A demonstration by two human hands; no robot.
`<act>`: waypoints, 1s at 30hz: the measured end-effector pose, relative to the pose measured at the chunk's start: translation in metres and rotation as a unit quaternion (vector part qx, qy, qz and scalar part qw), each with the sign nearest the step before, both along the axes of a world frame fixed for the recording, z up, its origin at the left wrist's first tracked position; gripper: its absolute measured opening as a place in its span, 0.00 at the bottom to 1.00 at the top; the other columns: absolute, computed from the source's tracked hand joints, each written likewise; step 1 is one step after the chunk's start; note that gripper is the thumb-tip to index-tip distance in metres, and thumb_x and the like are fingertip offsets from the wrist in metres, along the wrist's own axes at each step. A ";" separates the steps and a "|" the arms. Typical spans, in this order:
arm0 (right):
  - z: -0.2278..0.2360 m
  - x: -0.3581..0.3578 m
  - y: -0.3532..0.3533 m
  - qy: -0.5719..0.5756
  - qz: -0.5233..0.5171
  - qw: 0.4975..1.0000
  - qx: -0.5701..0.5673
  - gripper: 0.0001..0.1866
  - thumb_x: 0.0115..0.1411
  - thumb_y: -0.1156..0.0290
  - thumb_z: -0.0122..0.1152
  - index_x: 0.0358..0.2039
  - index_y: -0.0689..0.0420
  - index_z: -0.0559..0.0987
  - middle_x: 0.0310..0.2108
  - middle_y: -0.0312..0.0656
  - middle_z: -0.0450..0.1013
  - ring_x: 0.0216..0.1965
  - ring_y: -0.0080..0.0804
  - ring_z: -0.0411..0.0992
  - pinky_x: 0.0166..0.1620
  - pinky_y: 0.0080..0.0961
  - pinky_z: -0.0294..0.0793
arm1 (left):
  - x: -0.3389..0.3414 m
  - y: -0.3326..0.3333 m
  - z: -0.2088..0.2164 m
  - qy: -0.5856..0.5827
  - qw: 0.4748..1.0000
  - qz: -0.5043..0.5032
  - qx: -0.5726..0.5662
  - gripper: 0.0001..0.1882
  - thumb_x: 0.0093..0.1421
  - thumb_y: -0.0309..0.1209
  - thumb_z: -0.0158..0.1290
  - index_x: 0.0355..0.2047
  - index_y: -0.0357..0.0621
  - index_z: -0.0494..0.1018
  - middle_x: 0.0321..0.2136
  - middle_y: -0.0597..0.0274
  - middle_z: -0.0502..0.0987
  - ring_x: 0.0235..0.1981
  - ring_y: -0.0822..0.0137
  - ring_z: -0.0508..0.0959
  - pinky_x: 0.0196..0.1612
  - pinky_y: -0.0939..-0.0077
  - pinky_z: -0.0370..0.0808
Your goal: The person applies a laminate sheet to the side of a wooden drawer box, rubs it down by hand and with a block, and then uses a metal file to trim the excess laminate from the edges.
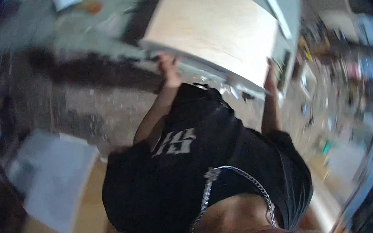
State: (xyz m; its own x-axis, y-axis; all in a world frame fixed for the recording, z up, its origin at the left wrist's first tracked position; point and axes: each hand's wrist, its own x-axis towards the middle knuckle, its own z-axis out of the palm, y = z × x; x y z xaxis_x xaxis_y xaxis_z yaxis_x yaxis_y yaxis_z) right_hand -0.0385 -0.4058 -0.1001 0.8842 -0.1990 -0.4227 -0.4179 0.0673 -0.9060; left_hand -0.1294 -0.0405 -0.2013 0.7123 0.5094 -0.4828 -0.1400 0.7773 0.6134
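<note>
A broad, pale wooden panel [213, 26] with a thick front edge lies tilted over a greenish work table, its near side toward me. My left hand [169, 67] is at the panel's near left edge, its fingers curled against it. At the near right corner, my right hand [271, 77] grips the side edge; its fingers are partly hidden and smeared by motion. The whole picture is blurred, so the exact hold of each hand is hard to make out.
A white strip [279, 16] lies on the greenish table [290, 1] right of the panel. Pale sheets [60, 177] rest on brown board at the lower left. Litter is strewn over the floor [97, 99]. Blurred shelves and clutter [347, 70] stand at the right.
</note>
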 end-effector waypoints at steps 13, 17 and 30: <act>0.041 -0.018 -0.015 0.037 -0.051 0.995 -0.081 0.28 0.53 0.51 0.67 0.41 0.60 0.70 0.16 0.31 0.63 0.07 0.16 0.56 0.09 0.18 0.54 | 0.026 -0.005 0.054 0.160 0.968 -0.187 0.050 0.25 0.70 0.46 0.33 0.61 0.46 0.55 0.63 0.62 0.57 0.63 0.66 0.57 0.67 0.65 0.48; 0.027 -0.026 -0.019 -0.036 -0.099 0.990 -0.094 0.31 0.51 0.50 0.69 0.44 0.61 0.70 0.28 0.45 0.74 0.17 0.23 0.70 0.14 0.19 0.65 | 0.028 -0.002 0.063 0.187 0.970 -0.152 0.042 0.15 0.69 0.42 0.35 0.48 0.50 0.62 0.43 0.68 0.65 0.48 0.67 0.66 0.61 0.63 0.56; 0.079 -0.212 0.032 -0.040 -0.340 0.932 -0.119 0.15 0.66 0.63 0.52 0.44 0.63 0.73 0.22 0.38 0.73 0.14 0.16 0.64 0.17 0.17 0.62 | -0.009 0.026 0.092 0.148 0.888 -0.410 0.145 0.26 0.70 0.39 0.34 0.63 0.38 0.52 0.60 0.48 0.59 0.63 0.55 0.60 0.63 0.55 0.61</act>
State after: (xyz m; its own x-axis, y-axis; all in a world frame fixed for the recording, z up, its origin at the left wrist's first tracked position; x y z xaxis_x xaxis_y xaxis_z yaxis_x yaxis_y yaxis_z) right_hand -0.2509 -0.3740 -0.0212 0.5467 -0.8041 -0.2334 -0.2821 0.0855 -0.9556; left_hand -0.1385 -0.0147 -0.1097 0.7645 0.0110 -0.6445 0.6016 0.3467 0.7196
